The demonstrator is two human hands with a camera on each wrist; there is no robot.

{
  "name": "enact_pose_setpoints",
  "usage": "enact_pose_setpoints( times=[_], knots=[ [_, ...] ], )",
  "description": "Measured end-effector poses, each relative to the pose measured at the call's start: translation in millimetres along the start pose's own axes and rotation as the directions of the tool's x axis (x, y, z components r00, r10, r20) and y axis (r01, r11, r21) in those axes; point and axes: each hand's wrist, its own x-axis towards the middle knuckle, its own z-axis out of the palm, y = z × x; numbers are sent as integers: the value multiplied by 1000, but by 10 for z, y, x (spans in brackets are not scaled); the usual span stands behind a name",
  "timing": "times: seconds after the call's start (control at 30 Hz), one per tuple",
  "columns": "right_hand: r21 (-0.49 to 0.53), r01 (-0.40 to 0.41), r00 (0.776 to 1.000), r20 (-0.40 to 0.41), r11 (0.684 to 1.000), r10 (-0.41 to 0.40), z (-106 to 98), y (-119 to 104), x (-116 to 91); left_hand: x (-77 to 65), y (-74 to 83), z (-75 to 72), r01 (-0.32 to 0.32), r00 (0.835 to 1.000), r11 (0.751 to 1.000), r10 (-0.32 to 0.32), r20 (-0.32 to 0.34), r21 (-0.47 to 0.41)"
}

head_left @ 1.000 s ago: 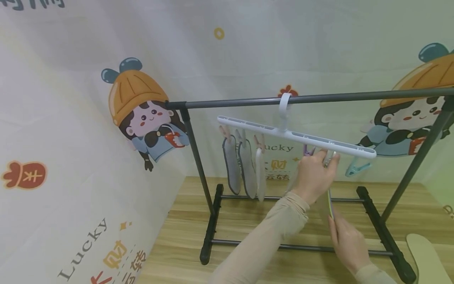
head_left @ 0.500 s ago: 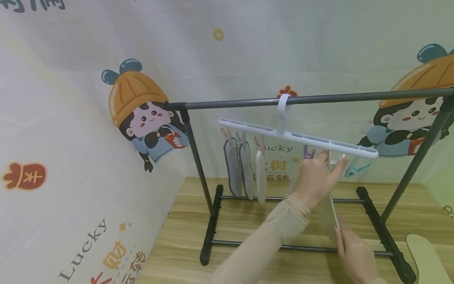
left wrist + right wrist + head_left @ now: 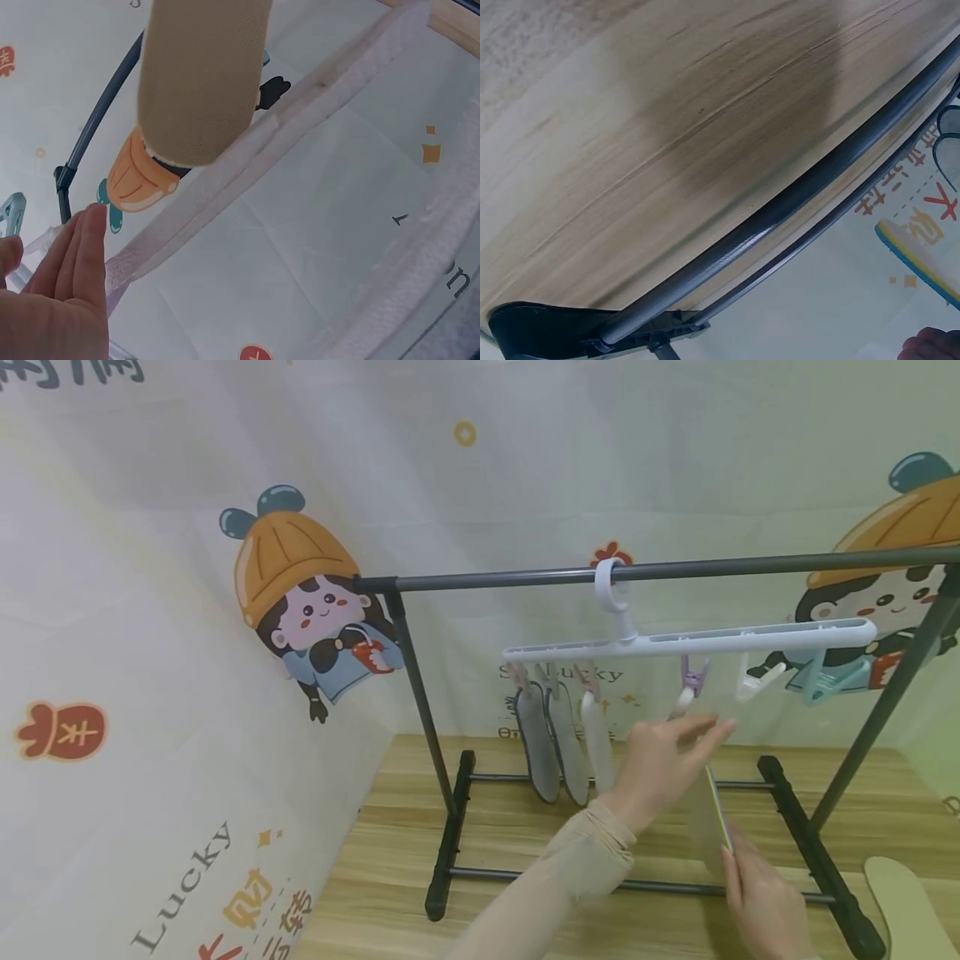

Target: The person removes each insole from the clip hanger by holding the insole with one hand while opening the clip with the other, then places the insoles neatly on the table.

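Below the hanger [image 3: 697, 643], the left hand [image 3: 662, 764], fingers extended, is empty; the right hand [image 3: 767, 897] pinches an insole [image 3: 707, 827].

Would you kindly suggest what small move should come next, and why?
I'd probably have the left hand pinch the white clip: that clip hangs empty near this hand, which holds nothing, while the right hand holds an insole below the hanger.
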Motion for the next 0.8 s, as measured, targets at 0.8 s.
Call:
enact_pose_setpoints(
  times=[0.8],
  knots=[
    [-73,-238,968,-98,968,231,-530,446,-112,-188,-242,-336,-13,962,990,-25,-273,-138]
  ],
)
